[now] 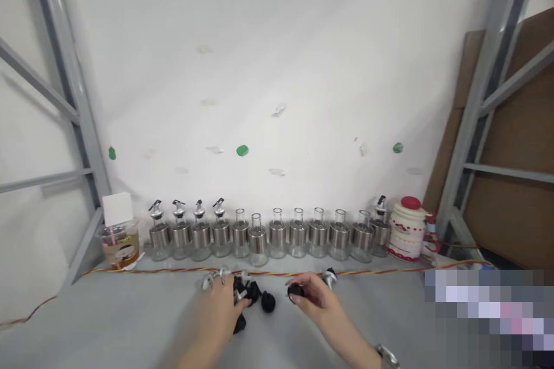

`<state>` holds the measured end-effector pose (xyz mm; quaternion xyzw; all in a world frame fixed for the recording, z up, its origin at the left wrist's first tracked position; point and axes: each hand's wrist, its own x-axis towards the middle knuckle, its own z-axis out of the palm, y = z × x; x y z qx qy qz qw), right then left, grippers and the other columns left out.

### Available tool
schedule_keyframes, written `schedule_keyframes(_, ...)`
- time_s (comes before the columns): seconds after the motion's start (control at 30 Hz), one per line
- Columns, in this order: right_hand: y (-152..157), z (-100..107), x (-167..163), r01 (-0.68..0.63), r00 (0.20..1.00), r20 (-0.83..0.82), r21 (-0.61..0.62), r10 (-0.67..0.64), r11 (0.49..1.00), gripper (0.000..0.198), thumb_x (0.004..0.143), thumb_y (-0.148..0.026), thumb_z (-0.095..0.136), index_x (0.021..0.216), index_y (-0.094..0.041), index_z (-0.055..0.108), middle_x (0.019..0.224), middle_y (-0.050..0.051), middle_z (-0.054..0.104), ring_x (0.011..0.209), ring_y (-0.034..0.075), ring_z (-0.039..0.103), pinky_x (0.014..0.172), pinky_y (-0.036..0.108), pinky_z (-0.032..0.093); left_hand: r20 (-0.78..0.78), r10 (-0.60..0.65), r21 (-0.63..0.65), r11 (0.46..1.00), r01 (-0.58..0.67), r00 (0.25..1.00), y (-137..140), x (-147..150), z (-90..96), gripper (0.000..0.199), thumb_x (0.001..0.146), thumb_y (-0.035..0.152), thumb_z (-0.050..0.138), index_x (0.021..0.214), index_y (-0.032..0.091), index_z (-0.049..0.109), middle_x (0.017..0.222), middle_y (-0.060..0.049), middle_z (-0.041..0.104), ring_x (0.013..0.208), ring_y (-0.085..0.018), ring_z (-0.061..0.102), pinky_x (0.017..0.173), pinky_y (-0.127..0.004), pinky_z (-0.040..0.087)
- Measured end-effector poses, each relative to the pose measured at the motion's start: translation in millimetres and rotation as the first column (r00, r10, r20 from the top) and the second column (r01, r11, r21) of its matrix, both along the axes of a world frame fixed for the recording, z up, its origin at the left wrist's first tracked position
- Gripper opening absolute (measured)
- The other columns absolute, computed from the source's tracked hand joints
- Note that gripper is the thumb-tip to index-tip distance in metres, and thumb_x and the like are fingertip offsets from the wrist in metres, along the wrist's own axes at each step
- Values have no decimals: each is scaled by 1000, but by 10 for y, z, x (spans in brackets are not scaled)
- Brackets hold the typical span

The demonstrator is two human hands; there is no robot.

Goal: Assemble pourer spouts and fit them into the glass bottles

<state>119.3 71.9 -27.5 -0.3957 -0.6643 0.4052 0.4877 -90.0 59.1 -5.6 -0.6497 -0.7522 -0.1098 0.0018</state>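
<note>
A small round black plastic part is pinched between the thumb and fingers of my right hand, just above the table. My left hand is at a loose pile of black parts, its fingers curled down; what lies under them is hidden. Clear ring-like pieces stick out beyond its fingertips. Between my hands another black round part lies by itself. A silver pourer top rests behind my right hand.
Along the wall stands a row of glass bottles with steel sleeves; several carry pourer tops, the others have bare necks. A drink cup is at the left end, a cream jar at the right. A twisted wire crosses the grey table.
</note>
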Motion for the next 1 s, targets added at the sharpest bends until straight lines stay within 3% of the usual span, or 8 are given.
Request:
schedule_keyframes(0.1, -1, -61, 40, -81, 963, -266, -152, 38, 985, 24, 66, -34, 69, 82, -18, 62, 83, 5, 66, 78, 20, 62, 75, 34, 47, -11, -12, 14, 1000, 12, 1000, -11, 26, 32, 32, 79, 27, 47, 107, 15, 59, 105, -15, 61, 101, -29, 54, 80, -35, 40)
schedule_keyframes(0.23, -46, -23, 35, -189, 886, -462, -295, 33, 937, 28, 61, -35, 75, 81, -17, 67, 84, 6, 70, 85, 22, 64, 83, 36, 45, -11, -14, 15, 1000, 14, 1000, -24, 56, 67, 28, 82, 26, 43, 98, 12, 62, 100, -15, 63, 98, -29, 57, 78, -35, 42)
schedule_keyframes(0.37, -131, 74, 12, -286, 792, -610, -372, -1, 883, 30, 60, -38, 75, 77, -16, 66, 82, 7, 72, 78, 24, 67, 83, 39, 46, 9, 51, -8, 999, -51, 999, -23, 77, 42, 35, 79, 27, 49, 106, 4, 52, 95, -19, 63, 85, -32, 62, 66, -36, 45)
schedule_keyframes(0.67, -164, 65, -28, -279, 823, -567, -406, -1, 870, 32, 61, -45, 72, 70, -15, 64, 73, 6, 70, 61, 20, 66, 73, 39, 49, 67, 12, 21, 1000, -14, 998, 67, 25, -113, 24, 77, 29, 55, 87, 9, 64, 98, -16, 56, 89, -28, 58, 76, -34, 42)
schedule_keyframes(0.83, -129, 6, 16, -36, 902, -416, -349, -120, 937, 33, 61, -47, 72, 71, -16, 68, 66, 2, 62, 56, 12, 54, 52, 22, 43, 195, -46, 212, 977, 4, 980, 104, -40, -125, 33, 80, 44, 48, 92, 17, 64, 100, -10, 49, 94, -25, 53, 83, -36, 41)
schedule_keyframes(0.9, -115, -21, 26, 35, 901, -400, -321, -169, 946, 34, 63, -49, 70, 72, -16, 68, 54, -3, 54, 47, 7, 43, 46, 20, 36, 425, -174, 347, 938, 17, 888, 92, -14, -87, 38, 75, 51, 51, 91, 20, 65, 94, -7, 50, 87, -22, 56, 81, -35, 44)
schedule_keyframes(0.93, -111, -31, 26, 42, 895, -411, -312, -174, 949, 35, 64, -50, 68, 72, -16, 68, 49, -4, 49, 44, 7, 39, 44, 19, 34, 571, -245, 362, 932, 27, 784, 78, 18, -65, 41, 72, 55, 53, 90, 20, 64, 84, -4, 53, 77, -20, 59, 72, -34, 48)
schedule_keyframes(1.0, -117, -38, 18, 14, 884, -443, -294, -149, 956, 37, 66, -52, 66, 71, -15, 66, 45, -5, 45, 45, 7, 38, 45, 20, 33, 835, -276, 250, 961, 119, 476, 39, 116, -33, 51, 66, 62, 54, 91, 18, 61, 59, 2, 53, 49, -17, 59, 46, -27, 47)
